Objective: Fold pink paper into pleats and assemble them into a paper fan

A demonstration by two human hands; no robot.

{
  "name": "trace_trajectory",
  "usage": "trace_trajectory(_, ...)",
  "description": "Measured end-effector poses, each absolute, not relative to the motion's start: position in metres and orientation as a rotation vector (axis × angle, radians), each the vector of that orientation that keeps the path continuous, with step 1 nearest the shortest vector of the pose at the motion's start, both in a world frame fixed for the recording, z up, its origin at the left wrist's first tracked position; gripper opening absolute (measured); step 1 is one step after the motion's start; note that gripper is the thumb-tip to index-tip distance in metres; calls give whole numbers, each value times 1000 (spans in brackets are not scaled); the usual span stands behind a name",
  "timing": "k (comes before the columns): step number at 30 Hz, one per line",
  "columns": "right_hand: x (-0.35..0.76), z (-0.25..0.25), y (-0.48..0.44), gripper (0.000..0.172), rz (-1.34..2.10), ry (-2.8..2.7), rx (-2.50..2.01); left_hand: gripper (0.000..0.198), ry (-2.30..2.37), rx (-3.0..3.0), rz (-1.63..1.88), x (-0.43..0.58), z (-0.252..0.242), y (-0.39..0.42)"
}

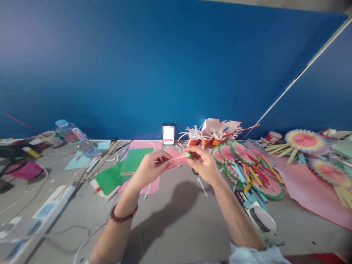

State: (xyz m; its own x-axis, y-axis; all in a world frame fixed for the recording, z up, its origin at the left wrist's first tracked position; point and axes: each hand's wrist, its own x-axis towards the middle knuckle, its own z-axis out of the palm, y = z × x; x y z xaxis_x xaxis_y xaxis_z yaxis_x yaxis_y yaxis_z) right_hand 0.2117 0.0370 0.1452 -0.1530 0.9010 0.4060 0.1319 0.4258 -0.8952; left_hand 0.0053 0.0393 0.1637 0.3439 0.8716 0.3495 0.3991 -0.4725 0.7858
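Observation:
In front of me, above the grey table, I hold a pleated pink paper with a green and white edge at its right end. My left hand pinches its left part between thumb and fingers. The right end, by the green edge, is gripped in the fingertips of my right hand. Green paper sheets lie left of my left hand, partly over pink paper. To the right of my right hand lie several finished pink paper fans with green rims and coloured strips.
A lit phone stands against the blue wall. Paper cups with pens and white strips are at the back. On the left are a plastic bottle and a power strip; on the right, a large pink sheet and yellow-rimmed fans.

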Motion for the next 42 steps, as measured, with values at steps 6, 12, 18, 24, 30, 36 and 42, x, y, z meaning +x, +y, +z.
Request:
trace_trajectory(6,205,139,38,21,801,-1616,-965,19,1154,2016,894,11,161,35)
trace_trajectory(12,200,138,36,24,838,-1581,-927,29,1144,1913,931,15,155,35)
trace_trajectory(18,200,141,34,30,1011,-1463,-907,26,1171,1952,1022,15,151,34)
trace_trajectory(24,197,143,35,22,1235,-1206,-936,24,1137,2062,1117,19,152,32)
trace_trajectory(30,198,141,38,17,1137,-1155,-944,26,1173,2064,971,14,154,33)
trace_trajectory(36,203,142,41,15,1078,-1196,-918,31,1166,2069,843,-1,158,37)
trace_trajectory(42,203,141,41,17,1084,-1178,-925,30,1240,2148,948,5,158,32)
